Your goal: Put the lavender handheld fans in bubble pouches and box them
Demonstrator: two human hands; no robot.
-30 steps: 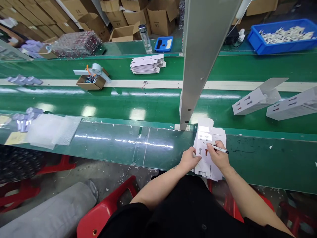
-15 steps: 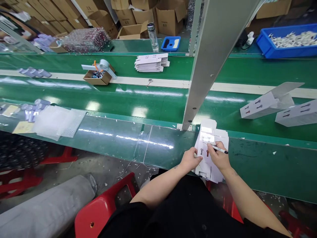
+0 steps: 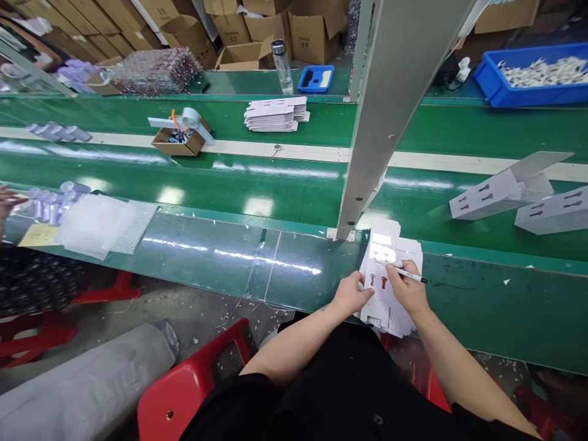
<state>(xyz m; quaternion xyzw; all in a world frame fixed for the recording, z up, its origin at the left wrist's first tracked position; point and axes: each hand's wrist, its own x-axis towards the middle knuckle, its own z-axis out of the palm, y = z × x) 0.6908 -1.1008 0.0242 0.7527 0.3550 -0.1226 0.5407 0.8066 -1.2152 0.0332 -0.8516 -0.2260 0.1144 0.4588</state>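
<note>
A pile of flattened white cartons (image 3: 382, 300), printed with small pictures, lies at the front edge of the green workbench. My left hand (image 3: 353, 294) grips the left edge of the top carton, thumb on its face and fingers along the side; something small and whitish shows by the fingers. In my right hand (image 3: 410, 290) is a white marker pen (image 3: 412, 276) with a black end, pinched and slanted over the top carton, its tip near the printed upper part.
A grey metal post (image 3: 367, 159) rises just beyond the cartons. Standing white boxes (image 3: 487, 197) and a flat carton stack (image 3: 275, 116) sit on the green belts. Bubble-wrap sheets (image 3: 105, 225) lie left, near a co-worker's hand (image 3: 8, 199). A red stool (image 3: 184, 383) stands below.
My right hand and the pen have shifted slightly right. The standing boxes slid a little right, the far carton stack a little left. A co-worker's hand has appeared at the left edge.
</note>
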